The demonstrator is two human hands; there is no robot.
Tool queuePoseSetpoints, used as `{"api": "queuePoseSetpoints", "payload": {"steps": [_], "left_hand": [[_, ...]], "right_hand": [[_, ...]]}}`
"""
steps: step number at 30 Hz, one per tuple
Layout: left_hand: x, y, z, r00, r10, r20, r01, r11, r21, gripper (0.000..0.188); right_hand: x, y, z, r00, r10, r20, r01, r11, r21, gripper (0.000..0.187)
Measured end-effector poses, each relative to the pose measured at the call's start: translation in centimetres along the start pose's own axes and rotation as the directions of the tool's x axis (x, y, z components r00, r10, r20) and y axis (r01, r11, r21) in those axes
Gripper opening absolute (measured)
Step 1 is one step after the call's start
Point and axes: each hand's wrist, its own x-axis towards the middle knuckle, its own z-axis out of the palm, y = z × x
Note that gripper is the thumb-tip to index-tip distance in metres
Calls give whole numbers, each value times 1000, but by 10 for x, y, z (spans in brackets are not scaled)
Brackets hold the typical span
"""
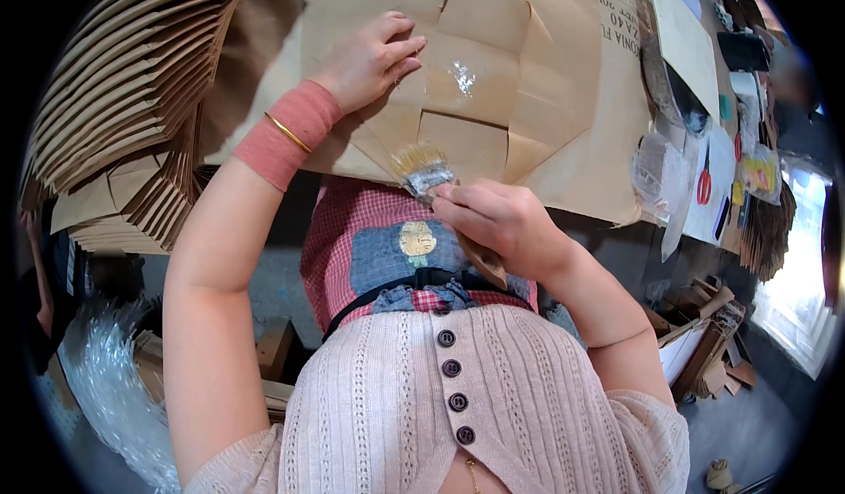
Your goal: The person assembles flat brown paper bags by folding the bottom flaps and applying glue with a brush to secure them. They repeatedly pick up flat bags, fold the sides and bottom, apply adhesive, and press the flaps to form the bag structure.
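Observation:
My right hand is closed around the wooden handle of a flat brush at the table's near edge. Pale, wet-looking bristles point away from me, over the near part of a brown paper bag with its end folded into flaps. On the bag's middle panel shines a wet, glossy patch, like glue. My left hand rests on the bag's left side, fingers slightly bent and apart, holding nothing that I can see.
Stacked folded brown paper bags fan out at the left. On the right lie red-handled scissors, a clear plastic bag and white sheets. Clear plastic strips hang low at the left; cardboard scraps sit at the lower right.

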Motion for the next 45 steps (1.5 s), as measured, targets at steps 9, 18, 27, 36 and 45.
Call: {"api": "queuePoseSetpoints", "payload": {"steps": [9,18,27,36,45], "left_hand": [[2,6,0,998,-51,29,49,998,45,29],[8,7,-6,999,23,-25,-20,992,122,28],[0,34,-24,993,-11,117,-5,991,133,30],[4,34,-21,985,3,172,-33,985,167,35],[-4,33,-23,989,-139,54,141,990,-20,34]], "right_hand": [[-45,-2,1,999,-5,-33,7,998,63,34],[-69,6,-5,962,159,-221,-194,970,-148,34],[-31,43,-88,685,530,-500,-409,848,338,15],[29,140,-81,482,815,-322,-472,551,688,16],[91,89,-41,608,701,-373,-148,561,814,19]]}}
